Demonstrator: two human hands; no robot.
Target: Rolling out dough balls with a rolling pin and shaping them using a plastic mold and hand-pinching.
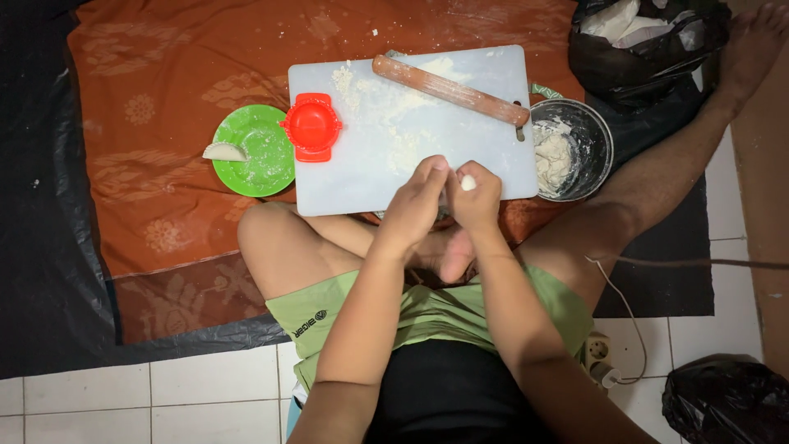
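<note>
Overhead, both hands met at the board's (pixel 501 123) near edge: left hand (pixel 415 205) curled, right hand (pixel 477 197) pinching a dough bit (pixel 468 182) in its fingertips. Risk, judged: dough slips onto the lap if the pinch loosens.

One head-worn view looks steeply down, close over the white board (pixel 411 131).
</note>
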